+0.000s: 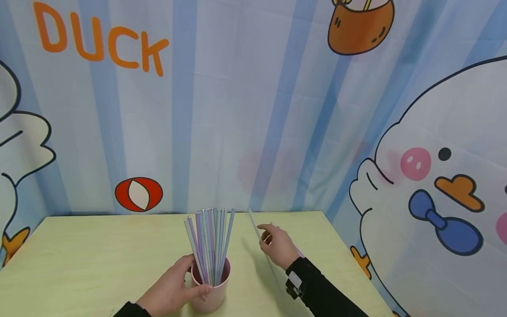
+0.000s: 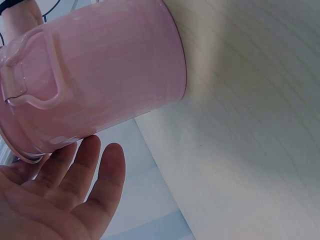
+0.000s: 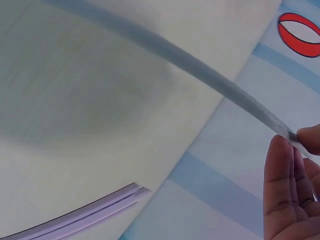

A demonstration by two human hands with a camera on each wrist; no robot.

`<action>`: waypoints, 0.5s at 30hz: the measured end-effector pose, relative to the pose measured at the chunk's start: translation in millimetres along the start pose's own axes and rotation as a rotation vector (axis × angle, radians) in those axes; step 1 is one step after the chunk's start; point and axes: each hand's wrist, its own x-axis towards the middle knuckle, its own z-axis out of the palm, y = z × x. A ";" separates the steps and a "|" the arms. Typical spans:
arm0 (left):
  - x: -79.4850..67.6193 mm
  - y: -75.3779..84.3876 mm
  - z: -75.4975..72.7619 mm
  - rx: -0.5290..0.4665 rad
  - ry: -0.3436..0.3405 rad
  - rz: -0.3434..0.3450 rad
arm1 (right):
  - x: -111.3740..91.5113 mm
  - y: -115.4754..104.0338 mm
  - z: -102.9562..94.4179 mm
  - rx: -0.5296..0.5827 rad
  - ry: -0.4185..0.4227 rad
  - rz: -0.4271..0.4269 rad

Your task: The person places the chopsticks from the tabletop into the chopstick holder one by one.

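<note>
Pink cup (image 1: 210, 303) of upright straws (image 1: 210, 248) stands near, gripped by the left hand (image 1: 172, 281); at right, the right hand (image 1: 280, 250) pinches a pale straw (image 3: 200, 69) (lilac straws (image 3: 92, 207) lie farther right).

Orange letters reading "DUCK" (image 1: 101, 43) stand on the striped curtain (image 1: 233, 110)

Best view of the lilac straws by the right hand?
Right wrist: the lilac straws show up close, tips clear, the rest cut off by the frame. Head shows only bits past the right hand; left wrist, none I can make out.
</note>
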 end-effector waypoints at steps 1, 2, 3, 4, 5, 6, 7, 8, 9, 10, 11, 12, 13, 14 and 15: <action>0.1 -0.3 0.0 0.001 0.000 0.002 | 0.6 -3.4 -2.4 0.028 0.010 0.007; 0.1 -0.4 -0.1 0.000 -0.001 0.002 | 1.0 -6.6 -4.7 0.054 0.021 0.016; 0.1 -0.6 -0.2 -0.001 -0.002 0.001 | 1.6 -9.5 -6.7 0.079 0.033 0.020; 0.0 -0.5 -0.2 -0.003 -0.002 0.000 | 2.5 -12.0 -8.7 0.099 0.045 0.023; 0.0 -0.5 -0.3 -0.004 -0.004 -0.003 | 3.3 -14.7 -10.7 0.112 0.061 0.023; 0.1 -0.5 -0.3 -0.007 -0.004 -0.005 | 4.3 -17.5 -12.9 0.123 0.077 0.025; 0.2 -0.3 -0.3 -0.010 -0.005 -0.009 | 5.4 -20.3 -15.0 0.136 0.093 0.029; 0.3 -0.2 -0.3 -0.013 -0.006 -0.012 | 6.8 -22.8 -16.9 0.150 0.108 0.030; 0.4 -0.2 -0.2 -0.015 -0.006 -0.013 | 8.3 -25.5 -18.9 0.166 0.123 0.031; 0.3 -0.2 -0.3 -0.015 -0.006 -0.014 | 9.6 -28.5 -21.0 0.180 0.138 0.031; 0.2 -0.1 -0.3 -0.016 -0.006 -0.015 | 10.6 -31.3 -23.0 0.197 0.152 0.026; 0.2 0.0 -0.2 -0.016 -0.005 -0.016 | 11.9 -34.3 -24.9 0.214 0.162 0.025; 0.2 -0.1 -0.1 -0.016 -0.004 -0.018 | 13.0 -37.6 -26.8 0.225 0.172 0.023; 0.2 -0.2 0.0 -0.017 -0.003 -0.020 | 12.7 -44.4 -30.0 0.240 0.182 0.018; 0.3 -0.3 0.1 -0.016 -0.002 -0.022 | 11.8 -51.9 -33.4 0.257 0.187 0.014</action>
